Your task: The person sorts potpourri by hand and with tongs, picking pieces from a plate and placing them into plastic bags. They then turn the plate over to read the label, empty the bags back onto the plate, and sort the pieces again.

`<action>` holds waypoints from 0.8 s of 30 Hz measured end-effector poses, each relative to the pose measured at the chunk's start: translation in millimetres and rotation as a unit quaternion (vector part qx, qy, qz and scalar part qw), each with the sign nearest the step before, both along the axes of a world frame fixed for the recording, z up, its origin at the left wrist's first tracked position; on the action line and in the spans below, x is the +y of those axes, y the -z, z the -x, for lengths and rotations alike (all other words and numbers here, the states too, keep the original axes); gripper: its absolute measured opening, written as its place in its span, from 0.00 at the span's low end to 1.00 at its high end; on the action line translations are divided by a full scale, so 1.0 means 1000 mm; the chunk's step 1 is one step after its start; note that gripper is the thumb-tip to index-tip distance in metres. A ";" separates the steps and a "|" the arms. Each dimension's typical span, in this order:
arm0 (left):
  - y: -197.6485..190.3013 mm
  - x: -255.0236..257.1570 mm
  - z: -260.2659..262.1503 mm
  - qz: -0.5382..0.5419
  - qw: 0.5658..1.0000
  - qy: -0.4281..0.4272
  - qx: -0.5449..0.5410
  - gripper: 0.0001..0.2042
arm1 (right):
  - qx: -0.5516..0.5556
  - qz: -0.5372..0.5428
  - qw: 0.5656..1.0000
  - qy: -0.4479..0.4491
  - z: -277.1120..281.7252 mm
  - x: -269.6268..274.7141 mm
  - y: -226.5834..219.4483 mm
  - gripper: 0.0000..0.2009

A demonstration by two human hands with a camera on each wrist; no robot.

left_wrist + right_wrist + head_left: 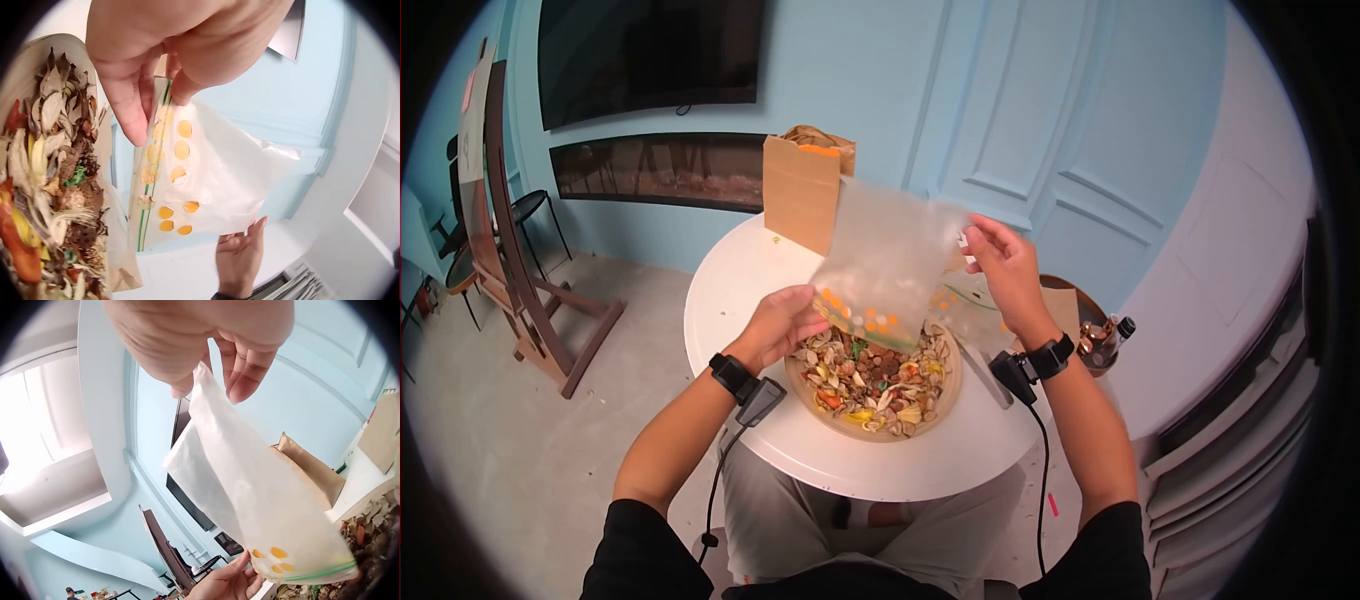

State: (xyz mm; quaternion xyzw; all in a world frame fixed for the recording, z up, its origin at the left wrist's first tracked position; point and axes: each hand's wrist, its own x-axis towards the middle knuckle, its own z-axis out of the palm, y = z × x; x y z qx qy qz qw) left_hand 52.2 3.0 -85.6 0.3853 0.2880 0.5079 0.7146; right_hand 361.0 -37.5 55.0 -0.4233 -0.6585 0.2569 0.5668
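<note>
A frosted zip bag (890, 240) with orange dots and a green seal hangs tilted over a round wooden bowl (956, 385), its seal end low. Dried petals, slices and pods (885, 395) in brown, yellow, red and green fill the bowl. My left hand (785, 320) pinches the bag near the seal, thumb on one side and fingers on the other in the left wrist view. Up at the opposite end, my right hand (1005, 265) pinches a corner of the bag between thumb and fingers. The bag looks slack and flat in the right wrist view.
A brown paper bag (800, 195) stands at the back of the round white table (735, 270). Another clear zip bag (970, 312) lies right of the bowl, beside a thin grey utensil (988, 375). A bottle (1115, 335) stands farther right. An easel (500, 230) is at left.
</note>
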 end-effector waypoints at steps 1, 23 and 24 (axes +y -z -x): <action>-0.003 0.001 0.004 0.000 0.999 -0.010 -0.032 0.14 | 0.008 -0.008 1.000 0.011 -0.003 0.000 0.008 0.20; -0.127 0.064 0.088 -0.359 0.637 -0.212 0.648 0.18 | 0.181 0.236 0.946 -0.131 -0.047 0.030 0.148 0.13; -0.122 0.069 0.078 -0.361 0.623 -0.206 0.662 0.18 | 0.186 0.257 0.937 -0.145 -0.052 0.029 0.148 0.13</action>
